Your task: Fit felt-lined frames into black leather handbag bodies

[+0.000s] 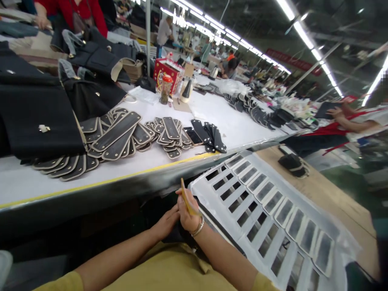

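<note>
My right hand, with a bracelet at its wrist, is closed around a thin yellow piece that stands upright over the palm. Against its left side rests my left hand; its fingertips are tucked behind the right hand, and I cannot make out anything in them. Both hands are low, in front of the table edge. On the white table beyond lie fanned stacks of dark strips with pale edges, a smaller stack and some all-black strips.
A white slatted rack at my right carries a row of dark strips. Black bag pieces cover the table's left end. A jar with a red lid stands by a red box. People work further back.
</note>
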Tool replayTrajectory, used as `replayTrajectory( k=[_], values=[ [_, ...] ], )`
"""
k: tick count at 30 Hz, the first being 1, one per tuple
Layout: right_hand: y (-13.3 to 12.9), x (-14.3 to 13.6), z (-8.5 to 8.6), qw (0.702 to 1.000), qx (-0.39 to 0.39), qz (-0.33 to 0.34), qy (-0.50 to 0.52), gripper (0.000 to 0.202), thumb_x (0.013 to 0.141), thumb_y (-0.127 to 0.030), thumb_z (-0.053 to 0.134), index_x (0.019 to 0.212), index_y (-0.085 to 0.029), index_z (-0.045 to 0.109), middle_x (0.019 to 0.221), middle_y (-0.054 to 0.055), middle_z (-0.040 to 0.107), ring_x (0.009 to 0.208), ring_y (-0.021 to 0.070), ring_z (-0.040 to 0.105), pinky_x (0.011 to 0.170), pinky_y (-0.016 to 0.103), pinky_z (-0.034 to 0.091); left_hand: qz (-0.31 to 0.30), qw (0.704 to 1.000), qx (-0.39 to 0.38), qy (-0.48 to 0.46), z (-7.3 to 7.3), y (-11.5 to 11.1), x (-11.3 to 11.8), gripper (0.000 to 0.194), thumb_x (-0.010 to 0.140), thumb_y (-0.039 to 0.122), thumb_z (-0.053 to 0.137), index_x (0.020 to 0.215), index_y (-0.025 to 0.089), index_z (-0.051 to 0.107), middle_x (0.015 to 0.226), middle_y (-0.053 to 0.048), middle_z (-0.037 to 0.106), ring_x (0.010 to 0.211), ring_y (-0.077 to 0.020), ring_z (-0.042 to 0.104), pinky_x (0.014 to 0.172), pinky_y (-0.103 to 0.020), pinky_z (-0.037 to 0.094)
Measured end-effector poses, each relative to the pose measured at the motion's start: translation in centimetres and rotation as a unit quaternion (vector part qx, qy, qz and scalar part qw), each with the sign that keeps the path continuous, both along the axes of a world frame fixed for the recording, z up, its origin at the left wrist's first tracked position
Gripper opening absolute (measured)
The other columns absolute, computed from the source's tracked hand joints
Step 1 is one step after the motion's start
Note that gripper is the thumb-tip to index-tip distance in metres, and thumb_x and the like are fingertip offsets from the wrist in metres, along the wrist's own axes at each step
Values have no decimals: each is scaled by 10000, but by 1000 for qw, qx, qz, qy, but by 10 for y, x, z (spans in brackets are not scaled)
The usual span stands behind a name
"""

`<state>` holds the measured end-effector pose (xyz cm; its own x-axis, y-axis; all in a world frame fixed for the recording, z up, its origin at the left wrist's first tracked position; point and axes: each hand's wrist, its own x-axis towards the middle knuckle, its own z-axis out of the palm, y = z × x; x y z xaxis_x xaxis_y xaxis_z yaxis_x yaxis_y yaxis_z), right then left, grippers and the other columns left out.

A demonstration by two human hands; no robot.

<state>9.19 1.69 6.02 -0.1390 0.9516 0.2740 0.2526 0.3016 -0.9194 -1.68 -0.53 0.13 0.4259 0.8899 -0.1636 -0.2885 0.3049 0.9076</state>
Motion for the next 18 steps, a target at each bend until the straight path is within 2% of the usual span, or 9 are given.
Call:
replayTrajectory(
  k=[2,3,5,7,10,13,18],
  values=[
    [12,12,13,995,-24,-55,75,233,932,-354,299,1025,-212,459,563,-77,326,386,76,290,386,211,319,-17,998,31,46,-2,-2,0,532,831,404,510,1315,192,451,1388,-48,429,1309,-254,324,1125,-381,166],
    [20,20,19,989,-43,-76,123,240,938,-375,290,1023,-213,445,562,-85,298,382,71,278,385,203,321,-24,996,47,73,-3,-2,0,540,843,410,488,1334,195,422,1401,-48,411,1316,-246,314,1126,-392,156],
    [34,37,31,959,-100,-97,246,256,897,-430,414,990,-200,479,582,-75,360,437,74,369,464,223,407,-20,991,66,113,-5,0,2,514,867,417,436,1329,194,421,1392,-53,423,1303,-229,337,1119,-390,175],
    [46,49,35,929,-154,-90,325,305,830,-456,536,968,-184,530,606,-57,434,502,85,438,533,244,448,4,990,67,123,-4,4,5,473,885,425,387,1282,182,470,1357,-61,464,1278,-219,370,1111,-375,198],
    [58,54,28,908,-204,-62,361,324,790,-473,583,892,-166,581,528,-77,386,432,61,346,451,200,377,27,992,51,115,3,13,12,448,900,434,334,1200,172,539,1286,-67,529,1232,-210,422,1098,-363,225],
    [63,48,16,895,-234,-28,378,338,773,-496,587,768,-158,583,483,-96,291,397,44,227,384,168,261,18,995,34,97,7,21,20,430,879,430,378,1167,176,571,1257,-61,556,1200,-215,456,1084,-356,256],
    [65,37,10,874,-262,11,409,329,782,-481,577,697,-164,553,471,-101,240,386,40,181,370,168,208,28,998,-21,60,1,24,26,444,841,415,448,1192,171,568,1282,-43,546,1228,-244,439,1093,-381,244]
  ],
)
